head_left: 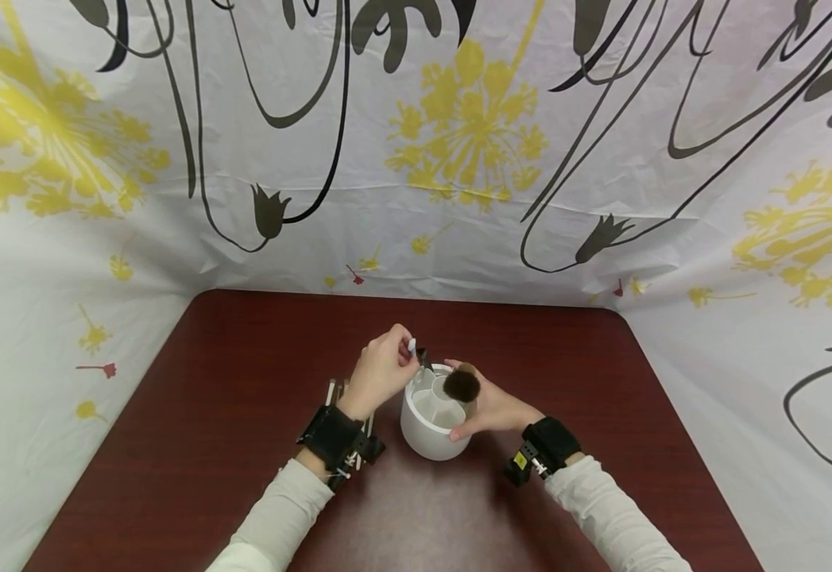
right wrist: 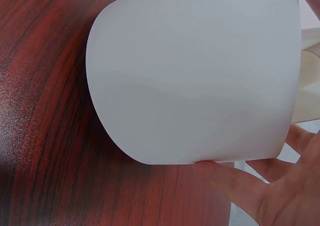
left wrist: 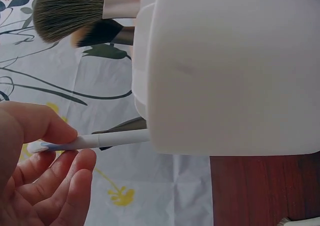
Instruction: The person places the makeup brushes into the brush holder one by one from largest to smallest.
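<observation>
My left hand [head_left: 385,373] pinches a slim white stick [left wrist: 117,138] with a blue-grey section near its upper end, between thumb and fingers. The stick's lower end passes out of sight at the rim of a round white brush holder [head_left: 430,437], which is divided into compartments. My right hand [head_left: 497,407] grips this holder from the right, thumb on the near side and fingers at the far rim. A fluffy dark makeup brush [head_left: 462,384] stands in it, bristles up, beside a smaller dark brush with a tan tip [left wrist: 100,34]. Close behind the stick is another dark-headed brush [left wrist: 125,127].
Several thin brushes [head_left: 369,425] lie on the dark red wooden table [head_left: 258,373] under and beside my left wrist. A pale brush tip [left wrist: 286,222] shows low in the left wrist view. Behind the table hangs a white patterned cloth [head_left: 358,214].
</observation>
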Tool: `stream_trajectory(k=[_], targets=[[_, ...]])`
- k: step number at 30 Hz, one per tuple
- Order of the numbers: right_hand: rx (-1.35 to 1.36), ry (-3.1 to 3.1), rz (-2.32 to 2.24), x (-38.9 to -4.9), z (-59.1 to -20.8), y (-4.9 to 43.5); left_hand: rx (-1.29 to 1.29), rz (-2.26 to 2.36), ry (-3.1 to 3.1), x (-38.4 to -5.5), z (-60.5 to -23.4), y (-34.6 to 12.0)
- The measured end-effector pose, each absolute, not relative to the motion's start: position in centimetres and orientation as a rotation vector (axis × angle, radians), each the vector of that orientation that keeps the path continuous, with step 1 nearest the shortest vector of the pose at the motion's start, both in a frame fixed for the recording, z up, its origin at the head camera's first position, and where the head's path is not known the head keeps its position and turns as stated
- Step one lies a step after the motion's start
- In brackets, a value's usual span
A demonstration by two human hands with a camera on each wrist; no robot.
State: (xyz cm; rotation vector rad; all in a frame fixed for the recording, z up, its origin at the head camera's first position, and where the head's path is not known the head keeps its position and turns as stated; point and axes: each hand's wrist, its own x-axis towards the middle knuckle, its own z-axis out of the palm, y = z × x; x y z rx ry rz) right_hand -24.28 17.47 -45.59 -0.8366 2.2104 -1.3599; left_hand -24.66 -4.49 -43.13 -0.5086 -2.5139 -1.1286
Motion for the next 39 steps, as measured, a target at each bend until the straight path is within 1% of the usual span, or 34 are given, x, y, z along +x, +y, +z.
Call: stream_trajectory(k=[18,28,34,39], targets=[[-0.820,2.192,-1.353,-24.3,-45.8,17.7,-0.526,-1.194,-2.560,-24.6,-44.1,-4.4],[-0.840,2.203,-1.352,-24.2,-45.5,17.5,-0.517,-1.230,-2.535,-24.6,-43.5,-4.4],[-0.820,2.223,-1.337,-24.2,-45.4,17.4,-0.460,-1.204,-2.541,-24.8,-43.2,-5.1],[-0.820,2.220,-1.340,-24.3,-45.5,17.5,-0.411,-1.171,-2.530,-25.3,-43.7,-5.9]])
